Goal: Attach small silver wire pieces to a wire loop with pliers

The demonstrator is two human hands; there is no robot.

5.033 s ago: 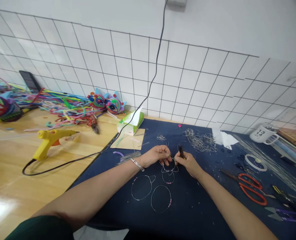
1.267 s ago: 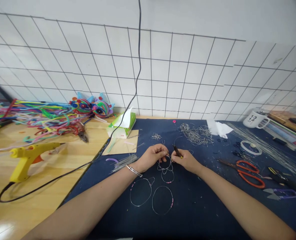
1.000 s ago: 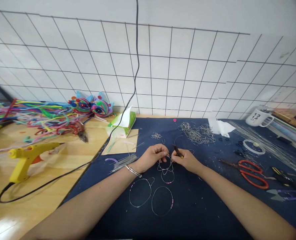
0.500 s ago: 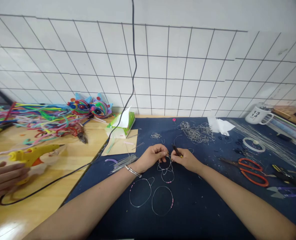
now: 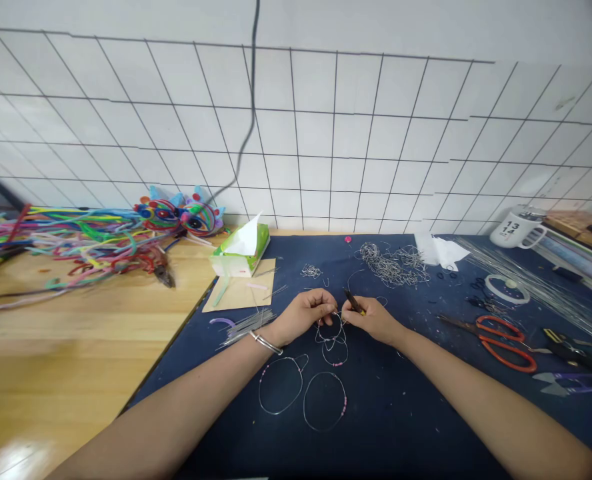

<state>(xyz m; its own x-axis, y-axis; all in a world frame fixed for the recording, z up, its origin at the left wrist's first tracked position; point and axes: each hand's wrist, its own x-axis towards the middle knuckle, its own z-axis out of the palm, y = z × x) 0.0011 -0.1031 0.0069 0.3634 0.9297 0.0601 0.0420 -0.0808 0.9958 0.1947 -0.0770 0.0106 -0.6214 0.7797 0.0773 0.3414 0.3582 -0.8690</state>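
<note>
At the middle of the dark blue mat, my left hand [image 5: 310, 315] is closed, its thumb and fingertips pinching a thin silver wire loop [image 5: 330, 338]. Close beside it, my right hand [image 5: 373, 320] grips a small dark tool with a touch of yellow, seemingly pliers [image 5: 357, 305], and its fingertips meet the loop's edge. The fingers hide the tool's lower end. Below the held loop hangs or lies a wire ring with pink beads [image 5: 337, 364]; I cannot tell if they are joined. Nearer me lie two more beaded wire rings, one left [image 5: 260, 387] and one right [image 5: 345, 404].
Wire tangles [image 5: 393, 265] lie beyond my hands, straight wires [image 5: 249, 328] by my left wrist. Orange-handled scissors [image 5: 509, 343], purple snips [image 5: 571, 384] and a white mug [image 5: 516, 231] are at right. A tissue box [image 5: 243, 252] and colourful pipe cleaners [image 5: 91, 240] stand left; a black cord [image 5: 249, 127] hangs behind.
Another person's hand and the yellow glue gun at far left have gone out of view. The black cord has swung left, off the mat. My hands hold almost the same pose.
</note>
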